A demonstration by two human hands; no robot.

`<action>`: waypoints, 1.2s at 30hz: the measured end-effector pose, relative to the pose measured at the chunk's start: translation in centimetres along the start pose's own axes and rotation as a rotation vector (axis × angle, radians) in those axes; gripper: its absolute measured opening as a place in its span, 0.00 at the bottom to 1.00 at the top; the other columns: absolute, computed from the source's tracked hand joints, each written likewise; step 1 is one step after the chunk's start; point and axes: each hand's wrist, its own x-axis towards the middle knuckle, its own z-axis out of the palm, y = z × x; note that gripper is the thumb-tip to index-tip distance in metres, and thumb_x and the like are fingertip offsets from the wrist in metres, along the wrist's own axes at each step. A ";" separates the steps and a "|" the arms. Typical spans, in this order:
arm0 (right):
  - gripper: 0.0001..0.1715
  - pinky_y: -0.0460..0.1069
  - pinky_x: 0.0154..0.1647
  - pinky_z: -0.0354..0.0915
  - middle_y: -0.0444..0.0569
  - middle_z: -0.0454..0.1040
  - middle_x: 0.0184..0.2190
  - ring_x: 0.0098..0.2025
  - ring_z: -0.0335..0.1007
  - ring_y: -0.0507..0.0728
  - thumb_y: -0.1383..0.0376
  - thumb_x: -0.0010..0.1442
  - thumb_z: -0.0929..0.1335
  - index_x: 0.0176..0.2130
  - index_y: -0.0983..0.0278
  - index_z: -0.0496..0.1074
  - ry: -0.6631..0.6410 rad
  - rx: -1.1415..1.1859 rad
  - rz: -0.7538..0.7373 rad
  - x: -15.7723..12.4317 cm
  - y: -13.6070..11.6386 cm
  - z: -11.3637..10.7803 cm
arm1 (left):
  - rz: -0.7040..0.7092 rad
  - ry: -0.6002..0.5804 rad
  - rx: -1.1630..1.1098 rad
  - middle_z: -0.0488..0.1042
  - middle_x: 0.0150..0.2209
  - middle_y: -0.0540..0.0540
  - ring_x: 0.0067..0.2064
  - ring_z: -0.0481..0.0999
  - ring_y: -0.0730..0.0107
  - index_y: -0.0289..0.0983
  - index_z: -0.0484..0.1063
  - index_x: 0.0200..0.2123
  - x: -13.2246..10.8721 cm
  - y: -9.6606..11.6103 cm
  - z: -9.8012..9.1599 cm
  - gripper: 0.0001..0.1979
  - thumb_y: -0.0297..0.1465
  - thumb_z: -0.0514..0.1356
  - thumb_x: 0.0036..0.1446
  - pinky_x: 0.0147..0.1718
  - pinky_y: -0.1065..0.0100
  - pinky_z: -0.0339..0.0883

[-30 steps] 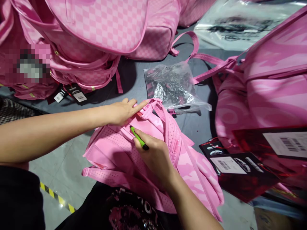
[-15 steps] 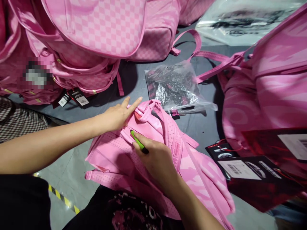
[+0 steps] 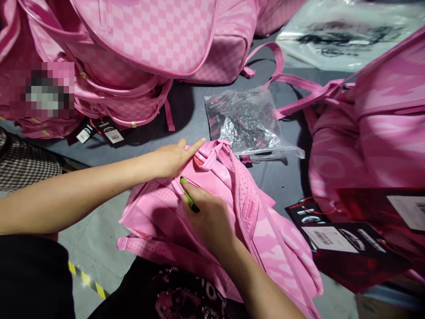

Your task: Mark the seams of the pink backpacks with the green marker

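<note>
A pink backpack [image 3: 265, 235] lies back-side up across my lap and the edge of a grey table [image 3: 186, 128]. My left hand [image 3: 171, 157] rests flat on its top, fingers stretched toward the carry loop [image 3: 215, 153]. My right hand [image 3: 209, 217] is closed on a green pen-like tool [image 3: 188, 195], whose tip touches the pink fabric just below the left hand.
Pink checkered backpacks [image 3: 149, 40] are piled at the back left with hang tags [image 3: 109, 131]. Another pink bag [image 3: 375, 128] with black and red tags [image 3: 335, 239] lies right. A clear plastic bag [image 3: 249, 124] sits behind the backpack. Yellow-black tape [image 3: 86, 281] marks the floor.
The view shifted slightly. My left fingers lifted and then settled back on the backpack's top. The green tool stays pressed at nearly the same spot.
</note>
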 end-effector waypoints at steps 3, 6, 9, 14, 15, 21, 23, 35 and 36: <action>0.22 0.54 0.51 0.74 0.55 0.82 0.44 0.44 0.80 0.61 0.66 0.67 0.65 0.58 0.66 0.74 0.026 0.022 -0.037 0.0 0.0 0.4 | 0.013 -0.007 -0.018 0.57 0.65 0.34 0.50 0.77 0.55 0.49 0.24 0.73 0.0 -0.2 -0.1 0.52 0.30 0.59 0.57 0.44 0.63 0.69; 0.22 0.56 0.52 0.75 0.55 0.81 0.46 0.45 0.80 0.61 0.67 0.67 0.64 0.58 0.65 0.74 0.098 0.055 -0.038 -0.1 0.2 0.7 | 0.013 -0.031 -0.023 0.54 0.67 0.32 0.53 0.75 0.51 0.49 0.19 0.72 0.0 0.0 -0.4 0.60 0.31 0.64 0.53 0.46 0.61 0.70; 0.21 0.56 0.51 0.75 0.55 0.80 0.48 0.46 0.80 0.61 0.68 0.66 0.64 0.56 0.67 0.75 0.132 0.141 -0.060 -0.2 0.6 0.3 | -0.050 -0.061 0.003 0.55 0.66 0.31 0.54 0.75 0.47 0.48 0.18 0.71 0.0 0.7 -0.8 0.62 0.30 0.65 0.51 0.45 0.59 0.71; 0.20 0.56 0.50 0.76 0.55 0.81 0.48 0.47 0.80 0.63 0.67 0.65 0.66 0.55 0.65 0.76 0.056 0.145 -0.056 -0.3 1.0 -0.5 | -0.050 -0.088 0.020 0.59 0.62 0.31 0.52 0.76 0.49 0.44 0.24 0.73 0.0 1.0 -1.2 0.58 0.30 0.63 0.52 0.45 0.61 0.71; 0.20 0.56 0.50 0.76 0.55 0.81 0.49 0.47 0.80 0.62 0.67 0.65 0.65 0.55 0.65 0.76 0.064 0.144 -0.052 -0.3 1.0 -0.4 | -0.030 -0.084 0.017 0.59 0.62 0.32 0.51 0.76 0.50 0.44 0.25 0.73 0.0 0.8 -1.1 0.57 0.30 0.63 0.53 0.44 0.62 0.71; 0.20 0.53 0.50 0.75 0.53 0.81 0.47 0.45 0.80 0.60 0.68 0.65 0.65 0.54 0.64 0.77 0.099 0.241 -0.077 0.1 0.7 0.3 | 0.033 -0.023 0.035 0.63 0.57 0.34 0.47 0.78 0.55 0.43 0.28 0.73 0.1 -0.3 -0.4 0.51 0.31 0.59 0.56 0.40 0.65 0.69; 0.20 0.53 0.48 0.75 0.53 0.81 0.47 0.45 0.80 0.60 0.68 0.65 0.66 0.54 0.64 0.76 0.085 0.249 -0.071 0.2 0.8 0.3 | 0.039 -0.017 0.032 0.65 0.56 0.36 0.46 0.78 0.57 0.42 0.30 0.73 0.1 -0.3 -0.3 0.50 0.30 0.59 0.56 0.40 0.66 0.69; 0.19 0.53 0.49 0.74 0.54 0.81 0.47 0.44 0.80 0.59 0.68 0.65 0.65 0.54 0.65 0.77 0.111 0.258 -0.056 0.7 0.5 0.0 | 0.052 0.062 0.022 0.66 0.55 0.36 0.44 0.78 0.57 0.43 0.34 0.73 0.1 -0.6 0.4 0.46 0.29 0.57 0.58 0.39 0.65 0.68; 0.18 0.53 0.49 0.74 0.53 0.82 0.47 0.44 0.80 0.59 0.68 0.65 0.65 0.52 0.65 0.77 0.079 0.261 -0.062 0.8 0.5 -0.2 | 0.053 0.064 0.017 0.66 0.54 0.36 0.44 0.78 0.57 0.42 0.34 0.73 0.1 -0.6 0.4 0.46 0.29 0.57 0.58 0.39 0.65 0.68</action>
